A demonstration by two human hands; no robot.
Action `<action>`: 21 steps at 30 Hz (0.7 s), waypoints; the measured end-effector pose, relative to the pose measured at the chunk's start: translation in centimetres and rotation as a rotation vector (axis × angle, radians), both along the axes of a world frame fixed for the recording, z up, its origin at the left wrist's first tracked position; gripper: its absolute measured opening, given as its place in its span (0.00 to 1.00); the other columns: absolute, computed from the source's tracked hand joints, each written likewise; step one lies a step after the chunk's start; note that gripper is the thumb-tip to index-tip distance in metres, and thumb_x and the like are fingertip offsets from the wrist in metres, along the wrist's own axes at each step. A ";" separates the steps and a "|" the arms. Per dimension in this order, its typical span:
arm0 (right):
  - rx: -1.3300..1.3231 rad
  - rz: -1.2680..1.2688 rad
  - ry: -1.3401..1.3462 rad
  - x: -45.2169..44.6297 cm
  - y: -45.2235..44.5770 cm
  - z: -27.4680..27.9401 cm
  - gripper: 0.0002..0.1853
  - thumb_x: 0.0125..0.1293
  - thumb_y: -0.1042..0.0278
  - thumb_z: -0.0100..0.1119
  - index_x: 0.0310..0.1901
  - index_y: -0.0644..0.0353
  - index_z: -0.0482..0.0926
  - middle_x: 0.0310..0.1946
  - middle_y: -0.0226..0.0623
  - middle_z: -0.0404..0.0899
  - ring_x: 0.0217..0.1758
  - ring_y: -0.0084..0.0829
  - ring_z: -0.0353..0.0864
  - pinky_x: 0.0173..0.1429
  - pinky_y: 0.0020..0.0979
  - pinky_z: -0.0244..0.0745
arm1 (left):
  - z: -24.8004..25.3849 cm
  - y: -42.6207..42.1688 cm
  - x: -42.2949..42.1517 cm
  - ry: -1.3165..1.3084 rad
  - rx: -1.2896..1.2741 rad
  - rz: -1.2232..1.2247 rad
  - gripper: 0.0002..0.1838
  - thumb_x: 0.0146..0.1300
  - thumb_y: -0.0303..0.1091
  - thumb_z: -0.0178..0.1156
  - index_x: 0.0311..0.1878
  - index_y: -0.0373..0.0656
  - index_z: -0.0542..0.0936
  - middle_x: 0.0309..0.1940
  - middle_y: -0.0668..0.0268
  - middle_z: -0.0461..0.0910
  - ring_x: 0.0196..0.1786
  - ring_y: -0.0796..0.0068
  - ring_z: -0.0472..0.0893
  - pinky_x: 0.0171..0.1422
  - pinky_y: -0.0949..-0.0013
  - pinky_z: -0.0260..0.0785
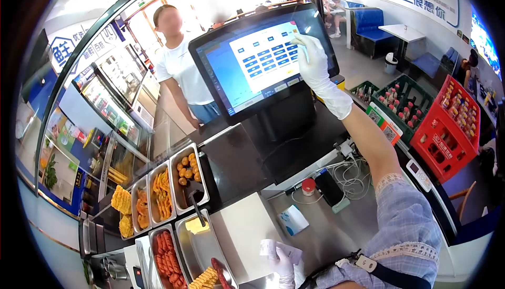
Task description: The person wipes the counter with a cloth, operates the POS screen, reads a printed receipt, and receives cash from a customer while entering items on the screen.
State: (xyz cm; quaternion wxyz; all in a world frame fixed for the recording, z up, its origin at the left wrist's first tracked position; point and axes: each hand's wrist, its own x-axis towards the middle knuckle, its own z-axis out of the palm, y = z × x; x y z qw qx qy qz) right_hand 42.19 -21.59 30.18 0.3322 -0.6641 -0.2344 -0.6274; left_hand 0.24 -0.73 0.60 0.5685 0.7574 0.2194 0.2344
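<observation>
My right hand (315, 62), in a thin white glove, is raised at the right side of a touchscreen till (268, 60). Its fingers reach over the lit screen and hold nothing; whether a fingertip touches the glass I cannot tell. The screen shows a white window with rows of dark blue buttons. Low in the view my left hand (284, 269), also gloved, is closed around a small roll of white paper (268, 248) with a loose printed strip. It hovers by the edge of a white board (244, 226). Part of the left hand is cut off by the frame's bottom.
Metal trays hold brown eggs (188, 169), red sausages (167, 257) and fried pieces (161, 197). A tangle of white cables (350, 181) and a black box (330, 188) lie on the counter. A person (184, 68) stands beyond the glass. Bottle crates (447, 131) stand at the right.
</observation>
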 end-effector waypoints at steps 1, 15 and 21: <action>0.020 -0.028 -0.015 0.1 0.1 0.0 0.17 0.62 0.83 0.52 0.53 0.63 0.76 0.43 0.42 0.81 0.50 0.41 0.80 0.57 0.35 0.73 | 0.3 -0.1 0.1 0.004 -0.044 -0.010 0.14 0.69 0.26 0.51 0.54 0.32 0.78 0.45 0.58 0.81 0.47 0.67 0.81 0.55 0.67 0.72; -0.036 -0.013 0.010 0.4 0.2 0.6 0.16 0.64 0.83 0.50 0.54 0.66 0.75 0.48 0.42 0.81 0.55 0.41 0.78 0.63 0.34 0.69 | 0.5 0.1 -0.1 -0.035 0.198 0.041 0.14 0.67 0.27 0.55 0.54 0.35 0.79 0.43 0.56 0.83 0.46 0.63 0.82 0.53 0.64 0.74; -0.015 0.025 0.007 0.8 0.5 0.6 0.19 0.62 0.82 0.50 0.55 0.61 0.74 0.44 0.38 0.82 0.53 0.43 0.78 0.74 0.50 0.54 | 0.1 0.5 0.1 -0.038 0.220 0.015 0.15 0.66 0.26 0.55 0.54 0.35 0.80 0.49 0.53 0.83 0.52 0.58 0.82 0.58 0.63 0.72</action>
